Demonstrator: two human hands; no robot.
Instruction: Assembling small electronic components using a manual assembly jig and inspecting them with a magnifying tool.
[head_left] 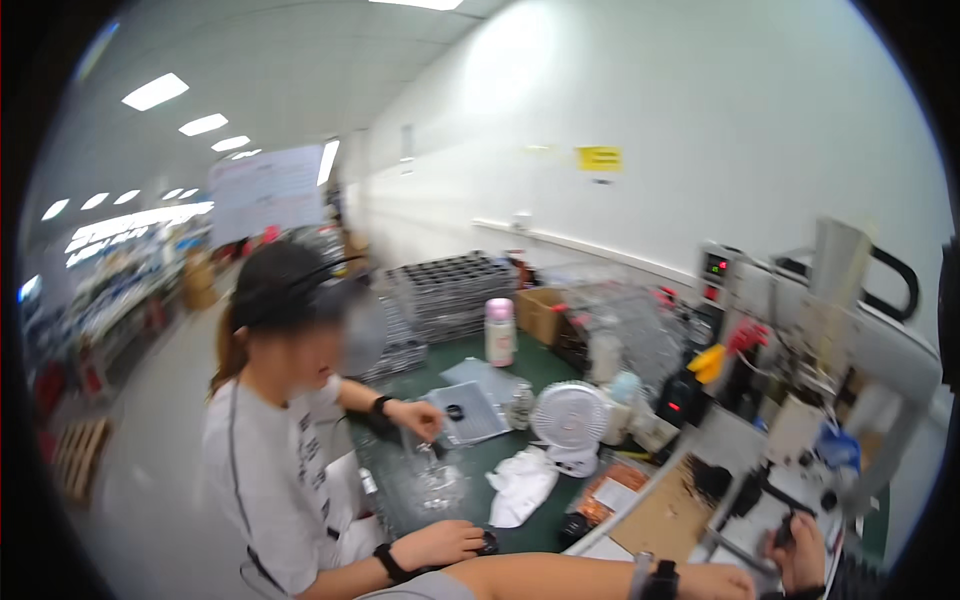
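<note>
My left forearm reaches across the bottom edge, with a dark band at the wrist. My left hand (715, 582) is low at the right, blurred and partly cut off, so its fingers cannot be made out. Just right of it, my right hand (802, 556) is closed, its fingers curled round a small black part (784, 530). Both hands are at the front of a bench machine (815, 375) with a pale base. Beside them are a black bar-like piece (790, 492) and a tan board (660, 512) with a heap of small black parts (706, 480) at its edge.
At the left a co-worker (290, 430) sits with both hands over the green table (400, 480). Around them are clear plastic bags (440, 487), a white cloth (523, 487), a white fan (570, 420), a pink-capped bottle (499, 332), and stacked black trays (455, 295) against the wall.
</note>
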